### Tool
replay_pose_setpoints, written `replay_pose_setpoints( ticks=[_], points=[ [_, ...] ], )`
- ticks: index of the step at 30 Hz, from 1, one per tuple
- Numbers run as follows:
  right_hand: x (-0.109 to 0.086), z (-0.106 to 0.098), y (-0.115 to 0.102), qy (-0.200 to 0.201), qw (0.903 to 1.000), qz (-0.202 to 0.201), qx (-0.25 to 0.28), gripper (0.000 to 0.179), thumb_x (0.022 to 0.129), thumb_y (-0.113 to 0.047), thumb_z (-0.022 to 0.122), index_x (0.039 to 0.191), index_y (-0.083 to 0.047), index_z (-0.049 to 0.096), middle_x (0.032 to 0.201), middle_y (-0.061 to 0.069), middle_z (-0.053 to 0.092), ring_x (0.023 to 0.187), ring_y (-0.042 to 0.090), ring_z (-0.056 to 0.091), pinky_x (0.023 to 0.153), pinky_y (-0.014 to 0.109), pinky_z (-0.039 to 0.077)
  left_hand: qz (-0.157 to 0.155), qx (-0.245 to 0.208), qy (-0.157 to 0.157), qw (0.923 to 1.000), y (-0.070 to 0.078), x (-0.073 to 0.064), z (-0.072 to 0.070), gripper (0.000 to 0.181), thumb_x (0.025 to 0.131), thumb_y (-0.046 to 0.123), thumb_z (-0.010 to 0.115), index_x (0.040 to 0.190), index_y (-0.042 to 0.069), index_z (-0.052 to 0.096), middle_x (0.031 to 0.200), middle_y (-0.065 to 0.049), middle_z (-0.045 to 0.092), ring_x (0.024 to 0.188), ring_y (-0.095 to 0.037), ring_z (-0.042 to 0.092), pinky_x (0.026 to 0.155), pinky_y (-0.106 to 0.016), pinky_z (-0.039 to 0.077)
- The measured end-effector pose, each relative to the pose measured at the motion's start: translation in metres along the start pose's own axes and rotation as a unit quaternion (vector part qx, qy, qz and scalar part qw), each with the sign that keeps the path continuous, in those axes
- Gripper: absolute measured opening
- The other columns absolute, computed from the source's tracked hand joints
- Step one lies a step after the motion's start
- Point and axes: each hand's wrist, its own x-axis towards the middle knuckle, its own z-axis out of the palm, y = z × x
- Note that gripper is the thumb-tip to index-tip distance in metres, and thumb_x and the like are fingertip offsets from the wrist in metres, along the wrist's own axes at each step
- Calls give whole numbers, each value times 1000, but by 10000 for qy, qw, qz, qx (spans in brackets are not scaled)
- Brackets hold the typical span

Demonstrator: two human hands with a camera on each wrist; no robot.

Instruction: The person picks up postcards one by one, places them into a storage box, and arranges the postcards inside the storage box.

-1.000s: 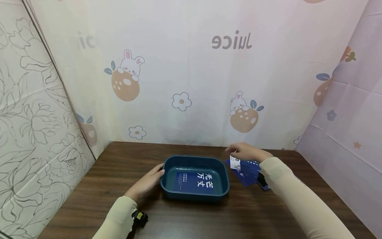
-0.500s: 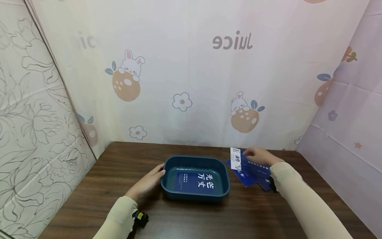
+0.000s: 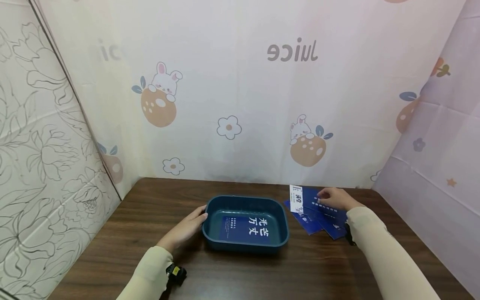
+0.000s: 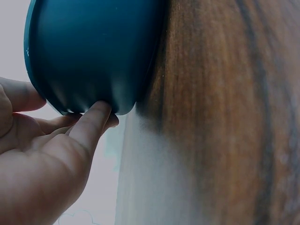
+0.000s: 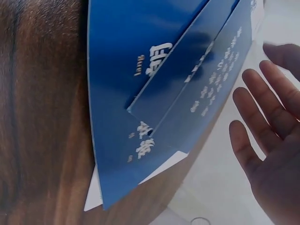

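In the head view my left hand (image 3: 185,229) holds the left end of a dark teal plastic basin (image 3: 245,249). The left wrist view has the thumb at the rim and the fingers against the outer wall (image 4: 98,47). A blue printed card (image 3: 232,229) with white characters lies flat inside the basin. To its right, several blue cards (image 3: 309,225) overlap in a loose fan on the table, one with a white end (image 3: 296,200). Over this fan is my right hand (image 3: 337,198), its fingers loosely bent and holding nothing; the right wrist view has them apart from the cards (image 5: 126,93).
The brown wood-grain table (image 3: 262,275) ends at the back against a pale curtain (image 3: 240,87) with rabbit and fruit prints. Patterned sheets also close off the left and right sides. A black strapped device (image 3: 176,274) sits on the left wrist.
My right hand has moved right across the cards, away from the basin, uncovering more of the white-ended card and the fan. The left hand and basin stay in place.
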Motion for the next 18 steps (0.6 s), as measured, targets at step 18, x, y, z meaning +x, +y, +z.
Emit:
replay_pose_setpoints(
  ticks=[18],
  points=[
    [-7, 9, 15, 63, 9970, 634, -441, 83, 88, -51, 73, 132, 16, 50, 130, 40, 49, 119, 58, 46, 95, 74, 37, -50, 81, 18, 10000, 1, -3, 0, 53, 111, 24, 38, 158, 5, 25, 161, -18, 27, 146, -35, 30, 114, -55, 30]
  ],
)
